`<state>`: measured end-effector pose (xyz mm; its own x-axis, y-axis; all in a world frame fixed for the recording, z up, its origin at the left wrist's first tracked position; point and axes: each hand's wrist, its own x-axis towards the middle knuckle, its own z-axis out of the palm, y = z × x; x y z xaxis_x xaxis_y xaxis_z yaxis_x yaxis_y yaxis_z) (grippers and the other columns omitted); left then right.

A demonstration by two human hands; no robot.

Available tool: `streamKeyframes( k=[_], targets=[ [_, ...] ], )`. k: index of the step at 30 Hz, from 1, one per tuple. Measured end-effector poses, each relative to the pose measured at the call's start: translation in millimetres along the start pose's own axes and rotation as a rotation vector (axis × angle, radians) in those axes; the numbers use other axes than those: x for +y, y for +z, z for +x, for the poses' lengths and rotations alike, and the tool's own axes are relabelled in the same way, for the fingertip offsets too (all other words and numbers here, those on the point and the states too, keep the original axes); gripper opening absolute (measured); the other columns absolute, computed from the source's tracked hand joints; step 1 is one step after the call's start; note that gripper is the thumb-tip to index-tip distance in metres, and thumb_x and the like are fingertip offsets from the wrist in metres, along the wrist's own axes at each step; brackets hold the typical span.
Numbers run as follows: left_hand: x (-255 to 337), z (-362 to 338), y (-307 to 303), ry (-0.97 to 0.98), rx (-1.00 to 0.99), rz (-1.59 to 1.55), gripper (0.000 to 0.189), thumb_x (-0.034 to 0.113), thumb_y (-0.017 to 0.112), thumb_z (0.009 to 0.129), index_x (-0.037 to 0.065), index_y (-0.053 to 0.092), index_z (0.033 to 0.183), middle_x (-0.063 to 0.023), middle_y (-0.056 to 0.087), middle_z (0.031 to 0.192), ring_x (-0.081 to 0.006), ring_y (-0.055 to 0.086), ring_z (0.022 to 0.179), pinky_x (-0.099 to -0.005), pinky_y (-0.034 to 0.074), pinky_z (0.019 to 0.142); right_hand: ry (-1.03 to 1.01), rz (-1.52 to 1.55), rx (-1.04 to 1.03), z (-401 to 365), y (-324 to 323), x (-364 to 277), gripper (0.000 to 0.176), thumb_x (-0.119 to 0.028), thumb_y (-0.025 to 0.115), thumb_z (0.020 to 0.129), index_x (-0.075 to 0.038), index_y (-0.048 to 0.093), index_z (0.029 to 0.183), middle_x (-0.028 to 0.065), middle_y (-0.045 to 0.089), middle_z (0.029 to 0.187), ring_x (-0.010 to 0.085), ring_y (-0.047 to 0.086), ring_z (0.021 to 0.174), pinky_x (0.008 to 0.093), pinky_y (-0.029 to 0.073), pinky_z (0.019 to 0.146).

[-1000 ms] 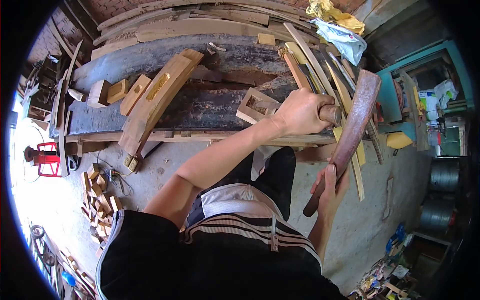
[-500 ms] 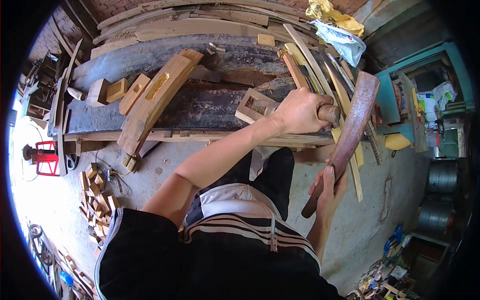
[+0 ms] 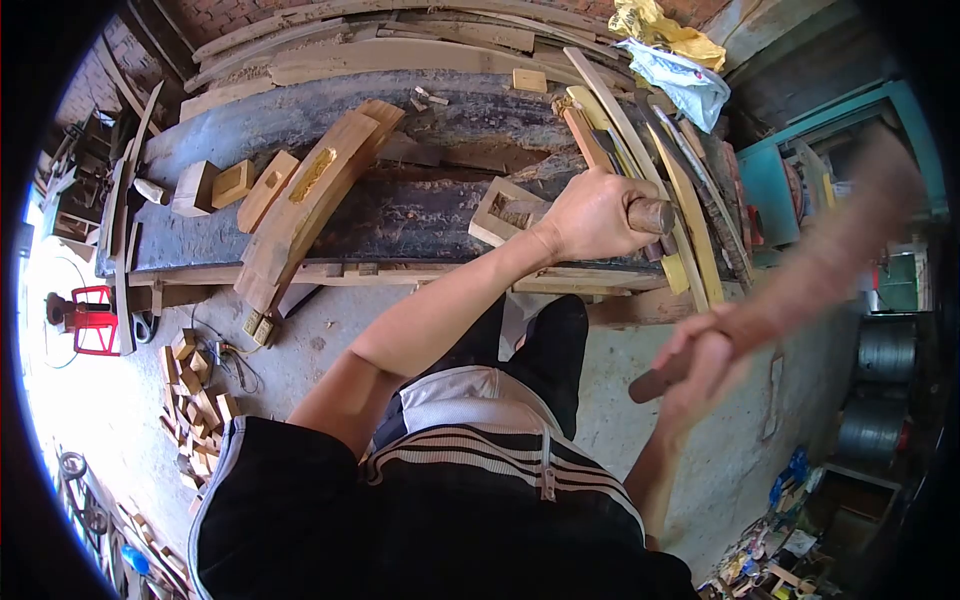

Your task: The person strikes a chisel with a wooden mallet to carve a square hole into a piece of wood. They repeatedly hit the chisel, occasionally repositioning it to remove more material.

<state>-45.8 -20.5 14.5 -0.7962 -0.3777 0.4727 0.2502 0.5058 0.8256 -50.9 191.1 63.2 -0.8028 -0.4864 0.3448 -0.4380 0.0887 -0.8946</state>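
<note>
My left hand (image 3: 600, 218) is wrapped round a short round wooden handle (image 3: 652, 216) above the right part of the dark workbench (image 3: 420, 215). What lies below the handle is hidden by the hand. Out to the right, my right hand (image 3: 698, 368) grips a long brown wooden mallet (image 3: 790, 290), its far end blurred by motion and pointing up and right. Beside my left hand lie a hollowed wooden block (image 3: 508, 210) and a bundle of long wooden strips (image 3: 690, 210).
A long mortised beam (image 3: 315, 195) lies across the bench at left, with small wooden blocks (image 3: 232, 183) beside it. Offcuts (image 3: 195, 400) are heaped on the floor. A red stool (image 3: 95, 320) stands far left, metal drums (image 3: 868, 430) at right.
My right hand has moved right and slightly up, swinging the mallet away from my left hand. My left hand has shifted slightly left and keeps its hold on the handle.
</note>
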Motion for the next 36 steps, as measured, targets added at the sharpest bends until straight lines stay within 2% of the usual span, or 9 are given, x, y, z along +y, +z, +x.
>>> streamKeyframes(
  k=[6, 10, 13, 16, 19, 24, 26, 32, 36],
  targets=[
    [-9.1, -7.8, 0.6, 0.02, 0.068, 0.096, 0.027, 0.029, 0.075, 0.071, 0.008, 0.073, 0.088, -0.0196, 0.069, 0.077, -0.0418, 0.067, 0.077, -0.0457, 0.056, 0.073, 0.175, -0.116, -0.212, 7.2, 5.4, -17.2, 0.015, -0.01, 0.055, 0.092, 0.001, 0.055, 0.101, 0.0039, 0.051, 0.067, 0.0107, 0.051, 0.051, 0.0257, 0.043, 0.051],
    [-2.0, -8.3, -6.7, 0.018, 0.042, 0.053, 0.02, 0.013, 0.075, 0.071, 0.002, 0.069, 0.086, -0.0212, 0.063, 0.073, -0.0396, 0.066, 0.073, -0.0378, 0.054, 0.066, -0.122, 0.252, -0.019, 10.7, -2.7, 1.6, 0.025, -0.012, 0.057, 0.09, 0.004, 0.055, 0.11, 0.0047, 0.05, 0.066, 0.011, 0.048, 0.05, 0.0255, 0.041, 0.051],
    [-4.1, -7.6, -10.1, -0.012, 0.051, -0.03, 0.023, 0.023, 0.076, 0.069, 0.007, 0.071, 0.084, -0.0192, 0.067, 0.074, -0.0413, 0.066, 0.076, -0.0441, 0.055, 0.071, -0.07, -0.335, -0.255, 9.4, 6.3, 10.8, 0.032, -0.024, 0.057, 0.097, 0.002, 0.053, 0.116, 0.0041, 0.053, 0.072, 0.0088, 0.049, 0.051, 0.0245, 0.041, 0.046],
    [-2.6, -4.9, -16.7, 0.029, 0.145, -0.107, 0.021, 0.021, 0.076, 0.068, 0.006, 0.07, 0.083, -0.0196, 0.066, 0.074, -0.0412, 0.065, 0.076, -0.0429, 0.055, 0.07, 0.101, -0.187, -0.233, 8.9, -1.3, -4.4, 0.029, -0.019, 0.057, 0.095, 0.001, 0.053, 0.115, 0.0035, 0.053, 0.072, 0.0089, 0.049, 0.051, 0.0246, 0.041, 0.046],
    [-1.0, -7.7, -16.3, 0.042, 0.117, -0.123, 0.019, 0.009, 0.073, 0.072, -0.001, 0.058, 0.074, -0.0142, 0.048, 0.061, -0.0253, 0.036, 0.056, -0.0341, 0.044, 0.056, -0.058, 0.152, -0.029, 4.1, 8.7, -13.9, 0.024, -0.018, 0.055, 0.095, 0.001, 0.053, 0.11, 0.0035, 0.051, 0.07, 0.0099, 0.048, 0.052, 0.0243, 0.041, 0.046],
    [-8.7, -12.2, -6.7, 0.009, 0.071, 0.01, 0.024, 0.022, 0.076, 0.069, 0.005, 0.072, 0.086, -0.0208, 0.066, 0.074, -0.0411, 0.066, 0.076, -0.0428, 0.055, 0.07, -0.206, -0.349, -0.202, 2.2, 16.6, 5.4, 0.03, -0.024, 0.057, 0.097, 0.003, 0.052, 0.109, 0.0045, 0.051, 0.068, 0.0113, 0.048, 0.047, 0.0252, 0.04, 0.044],
    [-8.3, -14.2, -5.0, 0.066, 0.109, -0.031, 0.023, 0.022, 0.076, 0.07, 0.006, 0.072, 0.086, -0.0215, 0.066, 0.075, -0.0417, 0.066, 0.079, -0.0443, 0.055, 0.07, 0.231, -0.013, -0.307, -3.3, 7.6, -0.6, 0.042, -0.022, 0.063, 0.095, 0.004, 0.049, 0.125, 0.0063, 0.056, 0.074, 0.0101, 0.049, 0.048, 0.025, 0.041, 0.045],
    [-13.6, 3.6, -34.0, 0.019, 0.373, -0.305, 0.029, 0.009, 0.071, 0.077, 0.0, 0.05, 0.059, -0.0049, 0.049, 0.057, -0.0096, 0.045, 0.055, -0.0324, 0.043, 0.053, 0.237, 0.078, -0.126, -17.2, 5.6, 10.7, 0.038, -0.035, 0.057, 0.1, 0.0, 0.053, 0.113, 0.0037, 0.049, 0.066, 0.0102, 0.047, 0.048, 0.0253, 0.04, 0.042],
    [5.0, 13.6, -84.1, -0.182, 0.417, -0.307, 0.035, 0.019, 0.074, 0.087, 0.004, 0.057, 0.061, 0.0042, 0.052, 0.053, -0.0035, 0.042, 0.052, -0.0279, 0.038, 0.05, 0.263, 0.069, -0.101, -25.9, -5.9, 19.4, 0.039, -0.036, 0.058, 0.1, 0.0, 0.054, 0.114, 0.0033, 0.05, 0.068, 0.0103, 0.048, 0.05, 0.0257, 0.04, 0.042]
  ],
)
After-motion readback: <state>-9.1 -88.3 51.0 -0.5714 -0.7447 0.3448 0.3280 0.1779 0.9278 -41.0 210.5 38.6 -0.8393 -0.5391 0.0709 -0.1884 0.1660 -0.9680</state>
